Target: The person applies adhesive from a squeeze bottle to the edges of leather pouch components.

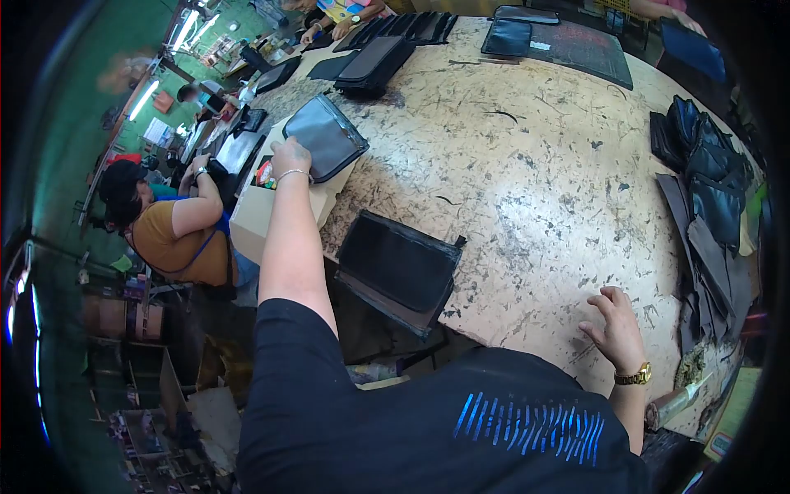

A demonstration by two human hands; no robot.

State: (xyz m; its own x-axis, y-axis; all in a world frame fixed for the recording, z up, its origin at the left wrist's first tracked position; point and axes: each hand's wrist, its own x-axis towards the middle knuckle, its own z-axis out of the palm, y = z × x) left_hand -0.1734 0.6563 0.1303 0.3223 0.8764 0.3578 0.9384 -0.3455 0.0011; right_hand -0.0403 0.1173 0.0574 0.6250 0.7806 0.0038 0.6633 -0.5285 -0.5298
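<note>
Stretched far forward, my left hand [291, 156] grips the near-left edge of a flat grey panel with a black border [327, 138], tilted above a cardboard box [263, 218]. The fingers are partly hidden by the hand itself. Closer to my body, a stack of black and dark brown panels [399, 267] lies at the table's edge and overhangs it. My right hand [615, 329] rests over the worktable's near right part, with its fingers curled loosely, apart, and nothing in them.
The scuffed worktable [527, 181] bears dark panel stacks [374, 66] at the far left, a dark board [580, 53] at the back and black bags [712, 177] at the right. A co-worker in a brown top [185, 235] sits at left; other people are farther back.
</note>
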